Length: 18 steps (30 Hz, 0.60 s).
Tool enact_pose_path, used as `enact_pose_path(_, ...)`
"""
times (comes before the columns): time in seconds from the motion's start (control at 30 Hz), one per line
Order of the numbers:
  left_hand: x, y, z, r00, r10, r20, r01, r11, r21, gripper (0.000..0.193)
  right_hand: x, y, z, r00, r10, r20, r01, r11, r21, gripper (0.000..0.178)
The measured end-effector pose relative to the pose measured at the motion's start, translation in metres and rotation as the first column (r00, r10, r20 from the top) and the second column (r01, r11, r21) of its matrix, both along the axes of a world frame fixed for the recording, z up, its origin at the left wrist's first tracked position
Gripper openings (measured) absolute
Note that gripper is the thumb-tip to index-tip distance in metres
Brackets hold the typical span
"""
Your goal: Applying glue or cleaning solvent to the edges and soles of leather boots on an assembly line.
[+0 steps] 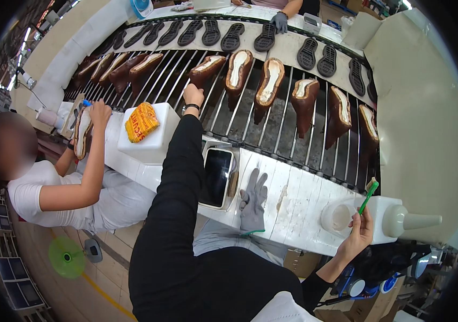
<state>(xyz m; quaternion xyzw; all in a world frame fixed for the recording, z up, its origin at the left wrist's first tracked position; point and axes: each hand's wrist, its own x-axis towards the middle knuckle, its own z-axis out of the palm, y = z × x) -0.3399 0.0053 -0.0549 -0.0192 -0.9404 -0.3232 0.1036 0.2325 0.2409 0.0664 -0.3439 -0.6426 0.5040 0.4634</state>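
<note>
My left hand (193,95) reaches out over the roller conveyor, its fingers closed at the lower end of a brown boot upper (207,64) that lies with its pale underside up. Pinched upright in my right hand (362,228) is a small green-handled brush (369,196), its head pale with residue. Just left of that hand stands a round white cup (338,219), and a white squeeze bottle with a long nozzle (398,220) lies to its right. More brown uppers, such as this one (269,83), rest sole side up on the bars.
Black shoe soles (232,37) line the far ledge, where another person's gloved hand (279,22) touches one. A co-worker (52,185) at left holds an upper. The near ledge bears a grey glove (254,201), a phone (217,177) and a white box (151,142) with a yellow packet (142,122).
</note>
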Motion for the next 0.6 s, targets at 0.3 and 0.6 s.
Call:
enact_pose_path(0.3, 0.189, -0.024, 0.094, 0.933, -0.333, -0.136, 0.359, 0.889, 0.285, 0.1, 0.035, -0.004, -0.018, 0.994, -0.03, 0.11, 0.036, 0.998, -0.057, 0.031)
enact_pose_path(0.6, 0.365, -0.056, 0.071, 0.909, -0.392, 0.144, 0.418, 0.846, -0.331, 0.129, -0.003, -0.035, -0.02, 0.991, 0.134, -0.009, -0.134, 0.981, -0.139, 0.031)
